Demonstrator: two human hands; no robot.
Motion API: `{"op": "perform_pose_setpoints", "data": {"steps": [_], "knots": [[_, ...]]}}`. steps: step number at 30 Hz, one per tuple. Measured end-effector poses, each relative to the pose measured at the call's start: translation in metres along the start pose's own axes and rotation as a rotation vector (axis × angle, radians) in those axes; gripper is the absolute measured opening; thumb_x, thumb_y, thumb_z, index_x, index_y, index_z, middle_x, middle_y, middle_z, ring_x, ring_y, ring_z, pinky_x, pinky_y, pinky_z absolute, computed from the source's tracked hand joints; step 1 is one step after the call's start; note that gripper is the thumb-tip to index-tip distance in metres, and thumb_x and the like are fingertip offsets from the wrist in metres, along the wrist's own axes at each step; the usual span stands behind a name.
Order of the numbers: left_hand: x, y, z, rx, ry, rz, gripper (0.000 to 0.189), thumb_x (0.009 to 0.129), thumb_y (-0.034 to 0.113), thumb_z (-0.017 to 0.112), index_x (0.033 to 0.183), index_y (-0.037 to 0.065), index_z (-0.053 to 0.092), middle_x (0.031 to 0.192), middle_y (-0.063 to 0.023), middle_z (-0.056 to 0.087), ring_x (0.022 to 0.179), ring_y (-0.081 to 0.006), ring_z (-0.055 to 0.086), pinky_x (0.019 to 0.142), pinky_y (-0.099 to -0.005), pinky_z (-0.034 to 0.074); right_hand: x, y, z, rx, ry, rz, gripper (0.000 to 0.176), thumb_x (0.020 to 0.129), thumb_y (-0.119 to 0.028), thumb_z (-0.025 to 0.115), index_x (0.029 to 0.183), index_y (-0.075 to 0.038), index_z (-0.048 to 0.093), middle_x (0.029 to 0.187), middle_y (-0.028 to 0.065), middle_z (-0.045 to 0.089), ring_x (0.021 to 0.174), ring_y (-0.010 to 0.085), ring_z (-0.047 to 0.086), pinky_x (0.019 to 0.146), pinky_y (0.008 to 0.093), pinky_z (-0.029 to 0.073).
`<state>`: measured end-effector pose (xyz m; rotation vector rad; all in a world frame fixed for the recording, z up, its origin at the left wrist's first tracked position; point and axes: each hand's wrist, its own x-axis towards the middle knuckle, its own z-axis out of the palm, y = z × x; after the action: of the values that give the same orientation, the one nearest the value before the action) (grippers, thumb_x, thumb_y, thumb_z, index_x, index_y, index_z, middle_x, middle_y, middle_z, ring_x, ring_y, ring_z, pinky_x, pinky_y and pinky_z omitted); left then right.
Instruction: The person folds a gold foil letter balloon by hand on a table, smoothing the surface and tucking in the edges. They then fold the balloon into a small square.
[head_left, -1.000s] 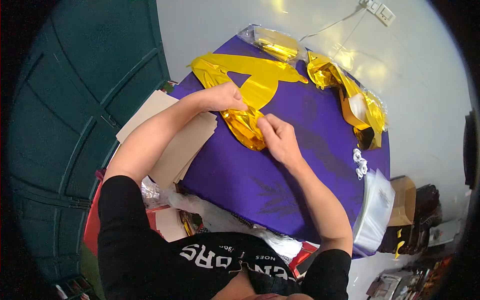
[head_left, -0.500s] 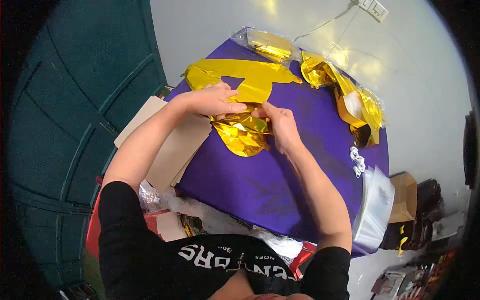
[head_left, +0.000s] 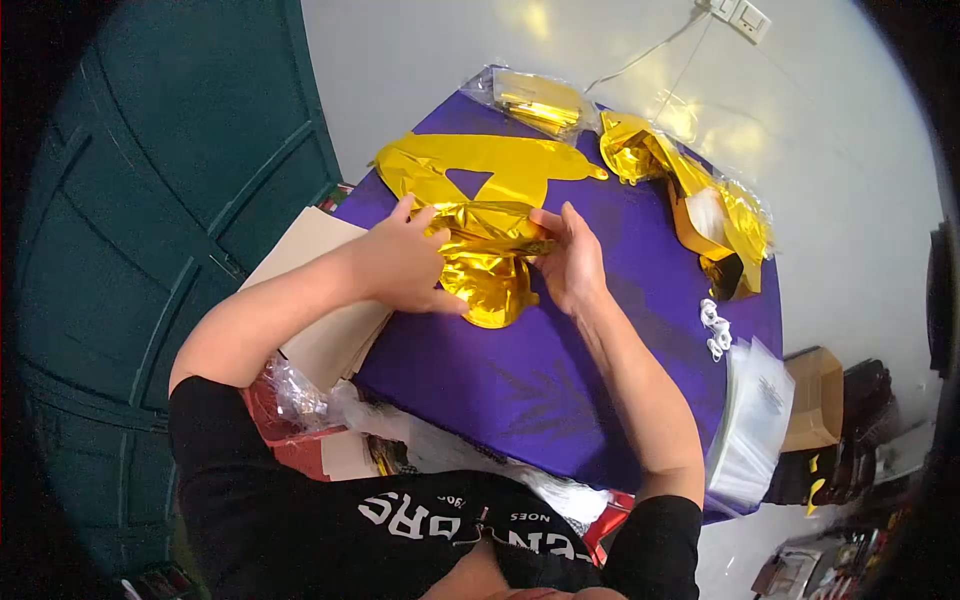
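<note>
While the left hand (head_left: 405, 258) spreads its fingers along the near-left edge of the flat gold foil balloon (head_left: 518, 188), the right hand (head_left: 575, 262) curves at the opposite edge, its pinch impossible to confirm. The balloon lies on the purple tablecloth (head_left: 480, 375), crumpled between both hands and flatter beyond them. Beige sheets (head_left: 335, 335) sit beneath the left forearm; white string (head_left: 715, 330) and clear plastic sleeves (head_left: 750, 420) lie right of the grip.

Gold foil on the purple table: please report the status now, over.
Left hand spread at gold foil, right hand at its edge. Foil crumpled between hands, flatter beyond. Beige sheets under left forearm, not visibly blocking.
</note>
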<state>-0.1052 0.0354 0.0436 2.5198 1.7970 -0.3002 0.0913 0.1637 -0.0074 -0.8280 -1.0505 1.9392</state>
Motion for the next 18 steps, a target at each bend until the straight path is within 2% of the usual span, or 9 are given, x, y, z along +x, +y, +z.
{"op": "perform_pose_setpoints", "data": {"steps": [3,4,7,8,11,12,15,16,18], "knots": [[0.023,-0.013,-0.033,-0.216,-0.233,-0.033,0.052,0.093,0.046,0.047,0.079,0.002,0.071,0.106,-0.0244,0.065,0.102,-0.0351,0.063,0.083,-0.0472,0.048,-0.004,0.001,0.004,-0.007,-0.041,0.0,0.053,0.1,-0.044,0.04,0.116,0.004,0.058,0.115,0.0157,0.059,0.105,0.0272,0.056,0.092,0.0414,0.043],[0.028,-0.02,-0.023,-0.247,0.011,0.086,0.035,0.091,0.029,0.049,0.079,0.0,0.063,0.084,-0.0225,0.065,0.079,-0.0345,0.065,0.067,-0.0439,0.048,-0.006,0.0,0.005,-0.019,-0.06,0.007,0.054,0.1,-0.044,0.04,0.117,0.004,0.057,0.117,0.016,0.059,0.107,0.0276,0.055,0.093,0.0419,0.042],[0.037,-0.016,-0.013,-0.598,0.312,-0.134,0.023,0.09,0.02,0.047,0.083,0.0,0.055,0.078,-0.0205,0.061,0.077,-0.0381,0.061,0.071,-0.0454,0.048,-0.017,-0.003,0.007,-0.085,-0.104,0.011,0.057,0.1,-0.046,0.041,0.12,0.005,0.056,0.12,0.0163,0.058,0.11,0.0284,0.055,0.096,0.0432,0.041],[0.042,-0.021,0.0,-0.624,0.348,-0.026,0.016,0.087,0.015,0.048,0.09,0.0,0.052,0.085,-0.0241,0.06,0.08,-0.039,0.061,0.069,-0.0482,0.047,-0.015,-0.001,0.004,-0.119,-0.112,0.021,0.058,0.099,-0.047,0.042,0.12,0.005,0.056,0.119,0.016,0.058,0.109,0.0277,0.055,0.096,0.0424,0.041],[0.047,-0.036,0.028,-0.217,0.395,0.356,0.013,0.087,0.01,0.047,0.088,-0.002,0.052,0.089,-0.0216,0.057,0.082,-0.0387,0.06,0.07,-0.0454,0.047,-0.009,0.006,-0.003,-0.12,-0.127,0.019,0.052,0.098,-0.043,0.046,0.113,0.003,0.062,0.106,0.01,0.064,0.097,0.02,0.059,0.081,0.0337,0.046],[0.047,-0.037,0.035,-0.212,0.381,0.318,0.012,0.087,0.009,0.046,0.087,-0.002,0.051,0.089,-0.0188,0.054,0.082,-0.037,0.059,0.071,-0.0429,0.048,-0.013,-0.001,-0.002,-0.136,-0.141,0.007,0.05,0.098,-0.04,0.047,0.117,0.005,0.059,0.116,0.0132,0.061,0.107,0.0246,0.056,0.095,0.0396,0.041],[0.047,-0.038,0.038,-0.231,0.431,0.355,0.012,0.087,0.01,0.048,0.085,-0.002,0.051,0.09,-0.0183,0.054,0.08,-0.0351,0.058,0.071,-0.0424,0.048,-0.015,-0.021,0.008,0.045,-0.17,-0.334,0.042,0.096,-0.034,0.052,0.112,0.003,0.063,0.113,0.0102,0.063,0.105,0.0223,0.057,0.095,0.0383,0.04],[0.051,-0.037,0.044,-0.445,0.415,0.242,0.011,0.084,0.009,0.05,0.087,-0.002,0.052,0.08,-0.0172,0.054,0.075,-0.0353,0.057,0.072,-0.0433,0.048,-0.008,-0.027,0.007,0.155,-0.155,-0.399,0.036,0.094,-0.029,0.054,0.109,0.001,0.066,0.111,0.0087,0.065,0.105,0.0209,0.057,0.096,0.0369,0.039],[0.059,-0.044,0.038,-0.356,0.139,0.094,0.019,0.09,0.015,0.047,0.089,-0.004,0.052,0.088,-0.0234,0.057,0.084,-0.0387,0.059,0.075,-0.0445,0.048,-0.006,-0.042,0.005,0.18,-0.155,-0.415,0.031,0.093,-0.023,0.055,0.109,0.002,0.066,0.11,0.0082,0.066,0.102,0.0185,0.059,0.094,0.0338,0.041]]}}
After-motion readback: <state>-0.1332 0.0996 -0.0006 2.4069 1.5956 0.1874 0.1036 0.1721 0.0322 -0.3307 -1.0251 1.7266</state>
